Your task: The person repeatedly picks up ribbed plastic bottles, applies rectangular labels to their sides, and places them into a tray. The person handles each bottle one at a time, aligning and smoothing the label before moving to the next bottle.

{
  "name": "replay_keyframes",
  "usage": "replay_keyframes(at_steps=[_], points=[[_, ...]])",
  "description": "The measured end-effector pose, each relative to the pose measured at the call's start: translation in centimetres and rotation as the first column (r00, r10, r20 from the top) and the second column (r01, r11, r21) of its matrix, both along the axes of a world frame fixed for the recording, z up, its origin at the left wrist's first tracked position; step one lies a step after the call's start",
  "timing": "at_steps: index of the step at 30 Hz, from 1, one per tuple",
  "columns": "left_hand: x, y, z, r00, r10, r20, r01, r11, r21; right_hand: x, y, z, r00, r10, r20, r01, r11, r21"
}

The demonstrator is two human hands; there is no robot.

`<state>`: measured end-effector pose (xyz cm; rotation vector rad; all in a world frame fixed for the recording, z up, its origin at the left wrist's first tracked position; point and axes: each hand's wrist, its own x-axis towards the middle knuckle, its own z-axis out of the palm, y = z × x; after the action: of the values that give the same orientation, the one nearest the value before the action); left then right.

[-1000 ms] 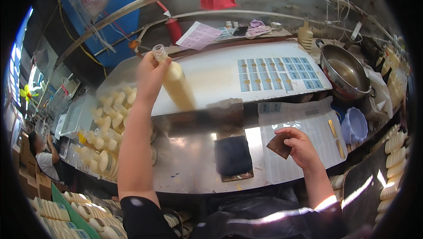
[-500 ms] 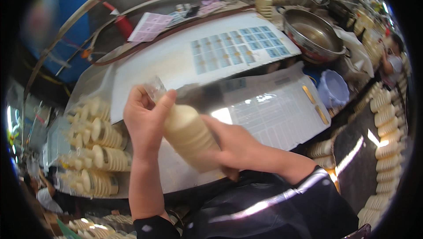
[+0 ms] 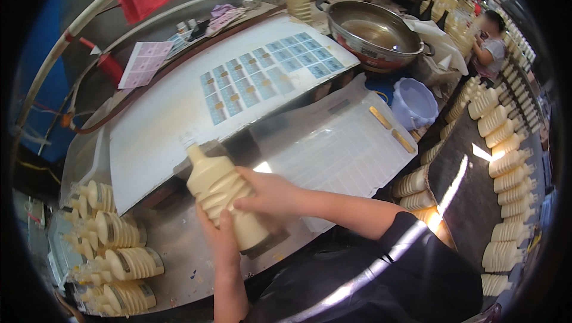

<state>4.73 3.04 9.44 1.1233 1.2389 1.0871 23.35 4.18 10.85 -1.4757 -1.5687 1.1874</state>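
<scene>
Over the near part of the grey surface point(image 3: 185, 266), the cream bottle point(image 3: 218, 181) leans neck-away, the fingers of the left hand point(image 3: 221, 239) and right hand point(image 3: 273, 195) curled around its ribbed sides, where even, gentle pressure should best steady it.

Bottle point(image 3: 210, 171) between left hand point(image 3: 218, 233) and right hand point(image 3: 271, 194) — labels point(image 3: 242, 89) on board point(image 3: 149, 132) behind — pan point(image 3: 374, 55) at right

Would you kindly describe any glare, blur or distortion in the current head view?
Head view: bright light streaks the dark clothing; the right hand and held bottle look slightly blurred, perhaps from motion; the pale rail bows, and the corners are black.
</scene>
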Motion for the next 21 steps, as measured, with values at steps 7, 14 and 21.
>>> replay_keyframes(at_steps=[7,14,21], points=[[-0.6,-1.0,-1.8,1.000,0.023,-0.002,-0.023,0.999,0.047,12.6,-1.2,-4.0,0.758,-0.426,0.494,0.392,0.903,0.179],[-0.4,-1.6,-2.0,1.000,0.003,-0.017,-0.002,0.994,0.107,26.9,-0.2,-8.7,0.299,-0.470,0.831,0.468,0.831,0.301],[-0.4,-1.5,-1.8,0.997,0.061,-0.056,-0.054,0.992,0.117,21.9,-7.7,-5.7,0.386,-0.208,0.899,0.441,0.897,0.018]])
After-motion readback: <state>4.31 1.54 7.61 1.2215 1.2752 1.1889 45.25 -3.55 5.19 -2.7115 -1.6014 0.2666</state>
